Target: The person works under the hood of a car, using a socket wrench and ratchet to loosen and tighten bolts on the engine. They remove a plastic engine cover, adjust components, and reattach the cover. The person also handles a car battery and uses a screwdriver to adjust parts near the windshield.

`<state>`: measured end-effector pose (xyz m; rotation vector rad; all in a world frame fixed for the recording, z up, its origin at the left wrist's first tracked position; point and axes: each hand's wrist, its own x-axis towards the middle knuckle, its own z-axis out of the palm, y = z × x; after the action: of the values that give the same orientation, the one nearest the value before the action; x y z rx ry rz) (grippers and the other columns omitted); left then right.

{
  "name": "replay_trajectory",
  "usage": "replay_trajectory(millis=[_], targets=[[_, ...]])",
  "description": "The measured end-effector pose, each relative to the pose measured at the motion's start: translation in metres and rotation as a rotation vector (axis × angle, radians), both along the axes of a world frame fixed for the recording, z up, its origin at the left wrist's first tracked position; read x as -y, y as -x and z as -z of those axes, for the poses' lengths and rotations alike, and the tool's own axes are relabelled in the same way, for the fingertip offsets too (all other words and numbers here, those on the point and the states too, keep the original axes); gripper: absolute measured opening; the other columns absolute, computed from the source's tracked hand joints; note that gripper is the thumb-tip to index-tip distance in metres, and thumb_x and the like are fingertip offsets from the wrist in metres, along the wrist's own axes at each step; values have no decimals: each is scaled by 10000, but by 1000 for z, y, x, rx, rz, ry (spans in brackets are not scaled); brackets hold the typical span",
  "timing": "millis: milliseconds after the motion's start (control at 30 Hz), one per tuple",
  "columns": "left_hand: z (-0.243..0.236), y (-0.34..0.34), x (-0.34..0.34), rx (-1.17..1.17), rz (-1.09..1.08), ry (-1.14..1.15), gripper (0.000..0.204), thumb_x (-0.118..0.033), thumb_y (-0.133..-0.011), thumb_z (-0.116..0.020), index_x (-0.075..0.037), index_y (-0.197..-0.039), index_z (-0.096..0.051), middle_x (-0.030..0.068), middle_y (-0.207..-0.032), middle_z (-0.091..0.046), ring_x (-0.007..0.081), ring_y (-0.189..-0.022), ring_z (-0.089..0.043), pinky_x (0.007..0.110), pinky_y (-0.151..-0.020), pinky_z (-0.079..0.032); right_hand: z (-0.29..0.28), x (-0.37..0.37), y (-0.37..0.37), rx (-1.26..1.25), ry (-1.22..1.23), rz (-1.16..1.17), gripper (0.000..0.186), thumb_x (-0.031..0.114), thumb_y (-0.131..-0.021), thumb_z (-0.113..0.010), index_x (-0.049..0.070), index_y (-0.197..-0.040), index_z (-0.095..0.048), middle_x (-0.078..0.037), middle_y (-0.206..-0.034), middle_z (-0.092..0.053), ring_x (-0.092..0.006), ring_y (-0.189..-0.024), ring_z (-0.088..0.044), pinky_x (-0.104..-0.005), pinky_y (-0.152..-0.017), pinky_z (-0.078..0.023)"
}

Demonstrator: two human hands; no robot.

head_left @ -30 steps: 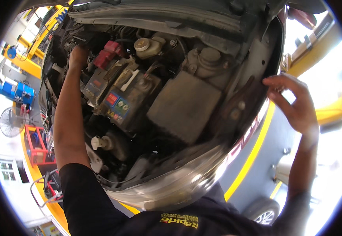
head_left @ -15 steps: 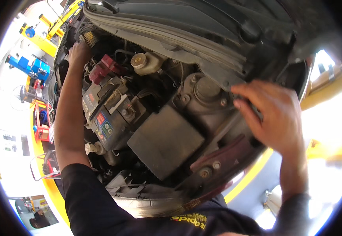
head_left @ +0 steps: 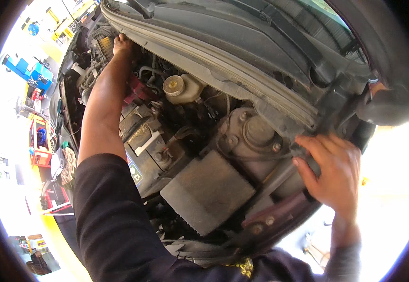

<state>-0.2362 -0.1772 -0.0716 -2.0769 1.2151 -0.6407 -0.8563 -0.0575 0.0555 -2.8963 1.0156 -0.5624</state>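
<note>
My left arm reaches across the engine bay to its far left corner. There my left hand (head_left: pixel 122 46) has its fingers curled inward, and what they grip, if anything, is hidden. Beside it lies a yellowish ribbed piece (head_left: pixel 105 47), like a pleated air filter, among dark engine parts. On the right, my right hand (head_left: pixel 331 167) rests at the fender edge near the strut tower (head_left: pixel 258 129), thumb apart from the bent fingers. Between the arms are the car battery (head_left: pixel 141 164), a red terminal cover (head_left: pixel 137 89) partly behind my forearm, and a fluid reservoir (head_left: pixel 185 89).
A black box cover (head_left: pixel 207 191) sits in front of the strut tower. The windshield cowl (head_left: pixel 204 51) and a wiper arm (head_left: pixel 284 35) border the far side. Outside the car, at left, stand a blue machine (head_left: pixel 39 75) and a red tool cart (head_left: pixel 42 157).
My left hand has moved from the left side of the yellowish ribbed piece to its right. The view has shifted; my right hand stays at the fender edge.
</note>
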Motion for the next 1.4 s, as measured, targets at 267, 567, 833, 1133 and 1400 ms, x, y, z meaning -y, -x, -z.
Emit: replay_trajectory(millis=[267, 567, 833, 1133, 1400], targets=[[-10, 11, 7, -184, -86, 48, 647, -387, -887, -632, -175, -1482, -494, 102, -1484, -498, 348, -1397, -374, 465, -1096, -314, -1, -1, 5, -130, -48, 66, 350, 276, -784, -760, 125, -1096, -711, -65, -912, -677, -281, -835, -642, -400, -748, -490], [-16, 18, 7, -173, -61, 11, 676, -369, -868, -655, -172, -1491, -479, 110, -1491, -488, 332, -1410, -367, 466, -1104, -310, 0, -1, 5, -129, -23, 79, 351, 232, -771, -767, 105, -1093, -709, -71, -868, -668, -275, -804, -630, -395, -748, -477], [-19, 21, -1, -167, -74, -26, 704, -353, -852, -676, -169, -1498, -466, 117, -1497, -479, 317, -1421, -362, 466, -1112, -307, 4, 1, 7, -152, -79, 103, 376, 311, -809, -754, 167, -1152, -697, -68, -973, -692, -283, -902, -654, -403, -815, -496], [-27, 35, -1, -155, -79, -75, 737, -335, -833, -699, -166, -1507, -451, 125, -1504, -468, 301, -1434, -355, 466, -1120, -304, 4, 1, 8, -176, -86, 125, 409, 340, -813, -754, 188, -1187, -687, -56, -996, -695, -299, -947, -654, -426, -844, -488], [9, -44, 3, -26, 122, -90, 781, -279, -763, -760, -164, -1481, -474, 119, -1501, -472, 277, -1422, -386, 480, -1108, -321, 0, 1, 9, -189, -139, 124, 421, 357, -820, -748, 198, -1204, -679, -57, -1026, -699, -307, -993, -656, -428, -893, -481]])
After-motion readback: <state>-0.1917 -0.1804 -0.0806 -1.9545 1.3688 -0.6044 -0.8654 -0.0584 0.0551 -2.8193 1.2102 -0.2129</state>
